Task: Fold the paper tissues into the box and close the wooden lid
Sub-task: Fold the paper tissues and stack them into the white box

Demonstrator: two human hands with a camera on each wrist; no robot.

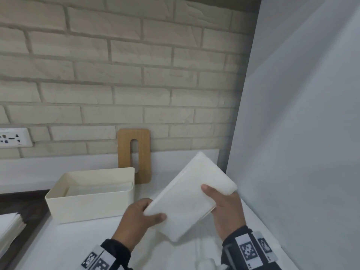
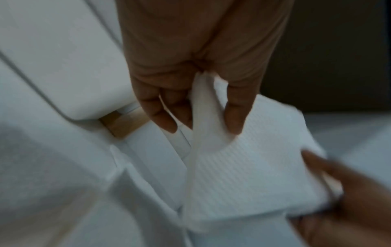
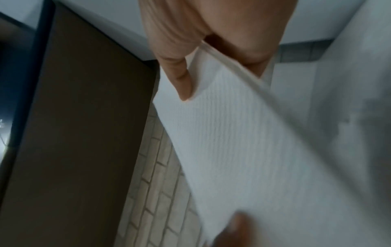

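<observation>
Both hands hold a folded stack of white paper tissues in the air, tilted, to the right of the box. My left hand pinches its lower left corner, thumb on top. My right hand grips the right edge, thumb on top. In the left wrist view the tissue stack shows a ribbed texture, and the right wrist view shows the same tissue stack. The cream open box sits on the white counter with some tissues inside. The wooden lid, with a slot, leans upright against the brick wall behind the box.
Another pile of white tissues lies at the left edge on a dark surface. A wall socket is at the left. A large white panel stands close on the right. The white counter lies in front.
</observation>
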